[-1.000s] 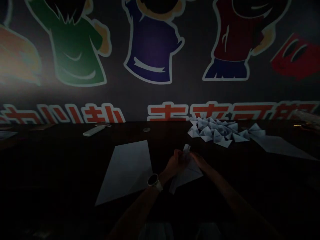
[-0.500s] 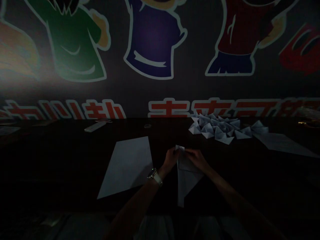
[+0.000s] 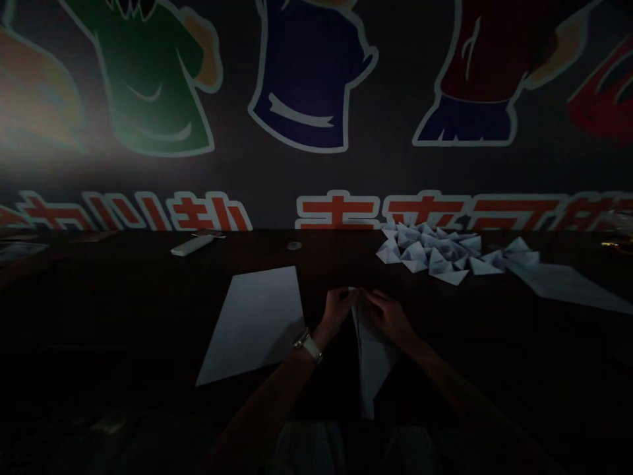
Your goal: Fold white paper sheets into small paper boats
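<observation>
A partly folded sheet of paper [image 3: 376, 359] hangs between my hands over the dark table, its long pointed end toward me. My left hand [image 3: 339, 309], with a pale-banded watch [image 3: 307, 344] on the wrist, pinches the paper's far tip. On the right of the same tip, my right hand [image 3: 388, 315] is closed on the paper's edge. The fingers hide most of the far fold. Left of my hands lies a flat white sheet stack or sheet [image 3: 254, 326]; the dim light does not show which.
Several folded paper boats [image 3: 430, 247] are heaped at the back right. Beside them lies another white sheet [image 3: 564, 284]. A white oblong object [image 3: 192, 245] and a small round item [image 3: 294, 246] sit near the painted wall [image 3: 386, 119].
Both hands have drawn together at the paper's far tip. The paper has turned, its near end swinging slightly right, and less of the tip shows. The view has shifted a little.
</observation>
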The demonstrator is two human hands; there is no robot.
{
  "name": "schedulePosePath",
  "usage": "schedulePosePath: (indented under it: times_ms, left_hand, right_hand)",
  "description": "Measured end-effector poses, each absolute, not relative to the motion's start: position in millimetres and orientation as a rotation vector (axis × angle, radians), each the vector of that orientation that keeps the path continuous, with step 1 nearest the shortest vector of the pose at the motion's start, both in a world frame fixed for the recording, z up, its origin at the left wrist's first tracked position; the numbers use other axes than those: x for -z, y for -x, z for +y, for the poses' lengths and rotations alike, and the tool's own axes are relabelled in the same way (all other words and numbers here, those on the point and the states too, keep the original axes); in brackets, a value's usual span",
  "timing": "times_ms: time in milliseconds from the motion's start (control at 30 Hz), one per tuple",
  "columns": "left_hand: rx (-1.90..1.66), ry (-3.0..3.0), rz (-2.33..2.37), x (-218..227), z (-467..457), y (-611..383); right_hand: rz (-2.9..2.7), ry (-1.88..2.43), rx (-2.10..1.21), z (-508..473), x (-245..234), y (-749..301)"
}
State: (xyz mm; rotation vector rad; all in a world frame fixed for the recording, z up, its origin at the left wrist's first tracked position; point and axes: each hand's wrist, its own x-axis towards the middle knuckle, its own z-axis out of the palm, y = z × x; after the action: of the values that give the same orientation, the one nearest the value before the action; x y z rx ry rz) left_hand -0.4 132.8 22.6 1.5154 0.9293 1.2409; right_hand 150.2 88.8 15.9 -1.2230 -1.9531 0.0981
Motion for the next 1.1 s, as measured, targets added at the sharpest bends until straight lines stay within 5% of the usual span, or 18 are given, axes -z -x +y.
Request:
schedulePosePath:
  times_ms: [567, 1100]
  left_hand:
    - [-1.136, -1.348, 0.869, -27, 133, 3]
    - [-1.063, -1.861, 0.962, -30, 137, 4]
  right_hand:
    - [-2.068, 1.288, 0.035, 79, -24, -150]
    - [-1.497, 1.305, -0.821, 95, -31, -161]
